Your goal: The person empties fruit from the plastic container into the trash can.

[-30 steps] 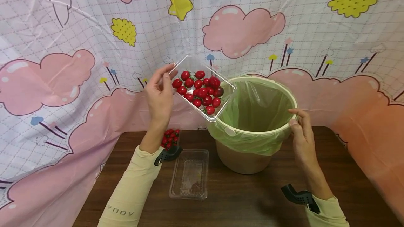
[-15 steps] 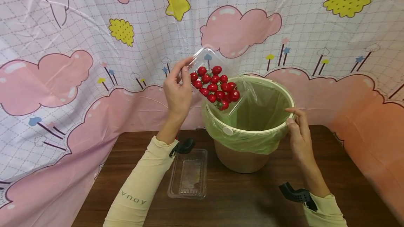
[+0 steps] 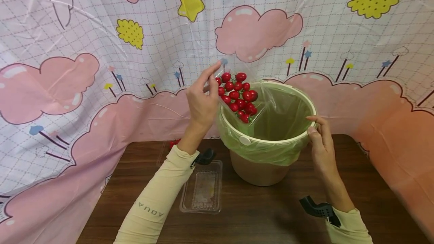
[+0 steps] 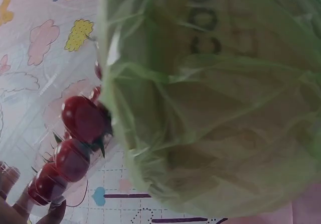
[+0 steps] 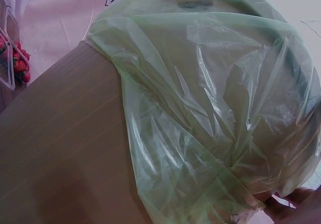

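Observation:
My left hand (image 3: 203,102) grips the left edge of a clear plastic tray (image 3: 270,99) holding several red cherry tomatoes (image 3: 239,95). The tray tilts down to the right, its lower end over the left part of the mouth of a brown bin (image 3: 259,174). A green bin bag (image 3: 268,155) lines the bin and folds over its cream rim. In the left wrist view, cherry tomatoes (image 4: 72,158) show beside the bag (image 4: 215,108). My right hand (image 3: 322,136) pinches the rim at the right, thumb outside. In the right wrist view its fingers (image 5: 291,206) touch the bag's edge.
A second clear tray (image 3: 202,191) lies on the dark wooden table (image 3: 257,217) left of the bin. Behind my left forearm, more cherry tomatoes (image 3: 174,143) are partly hidden. A patterned cloth (image 3: 152,70) hangs close behind the table.
My left hand has moved right with the tray of tomatoes, bringing it over the bin's mouth and tilting it more steeply. The right hand stays on the rim.

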`<state>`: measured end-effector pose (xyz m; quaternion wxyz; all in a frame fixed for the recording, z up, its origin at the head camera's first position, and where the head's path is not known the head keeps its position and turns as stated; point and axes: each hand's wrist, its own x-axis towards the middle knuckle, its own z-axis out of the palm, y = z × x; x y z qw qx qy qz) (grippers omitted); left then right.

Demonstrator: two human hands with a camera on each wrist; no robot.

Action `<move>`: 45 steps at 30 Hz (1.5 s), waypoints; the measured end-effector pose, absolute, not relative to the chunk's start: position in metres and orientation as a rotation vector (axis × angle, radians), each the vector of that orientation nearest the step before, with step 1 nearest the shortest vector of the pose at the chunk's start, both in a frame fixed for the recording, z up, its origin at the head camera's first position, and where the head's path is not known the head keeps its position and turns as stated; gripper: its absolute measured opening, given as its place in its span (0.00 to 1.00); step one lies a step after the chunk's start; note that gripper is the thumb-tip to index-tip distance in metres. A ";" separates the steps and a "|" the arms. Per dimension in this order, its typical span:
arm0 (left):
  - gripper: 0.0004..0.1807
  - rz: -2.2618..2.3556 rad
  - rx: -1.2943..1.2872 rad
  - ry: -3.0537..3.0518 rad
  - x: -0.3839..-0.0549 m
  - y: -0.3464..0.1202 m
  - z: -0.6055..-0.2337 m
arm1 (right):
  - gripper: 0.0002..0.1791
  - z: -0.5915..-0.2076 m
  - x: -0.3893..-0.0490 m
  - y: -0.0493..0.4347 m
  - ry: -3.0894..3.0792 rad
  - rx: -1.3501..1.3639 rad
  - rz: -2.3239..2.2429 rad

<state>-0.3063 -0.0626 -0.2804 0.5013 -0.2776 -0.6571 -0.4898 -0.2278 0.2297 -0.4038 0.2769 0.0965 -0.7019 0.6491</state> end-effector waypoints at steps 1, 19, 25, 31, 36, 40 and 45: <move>0.17 -1.163 -0.681 -1.589 -0.306 -0.062 -0.281 | 0.19 -0.404 -0.228 0.230 -1.887 0.261 1.739; 0.18 -0.955 -0.718 -1.622 -0.302 -0.065 -0.293 | 0.20 -0.401 -0.227 0.227 -1.894 0.296 1.733; 0.17 -0.911 -0.733 -1.592 -0.302 -0.062 -0.293 | 0.20 -0.401 -0.227 0.227 -1.892 0.299 1.737; 0.16 -0.843 -0.761 -1.589 -0.301 -0.060 -0.294 | 0.20 -0.402 -0.228 0.228 -1.889 0.287 1.740; 0.16 -0.817 -0.807 -1.563 -0.300 -0.058 -0.294 | 0.20 -0.403 -0.228 0.228 -1.872 0.277 1.755; 0.16 -0.774 -0.857 -1.551 -0.297 -0.056 -0.292 | 0.20 -0.403 -0.228 0.229 -1.875 0.272 1.734; 0.15 -0.712 -0.912 -1.533 -0.292 -0.053 -0.291 | 0.20 -0.404 -0.229 0.229 -1.872 0.279 1.729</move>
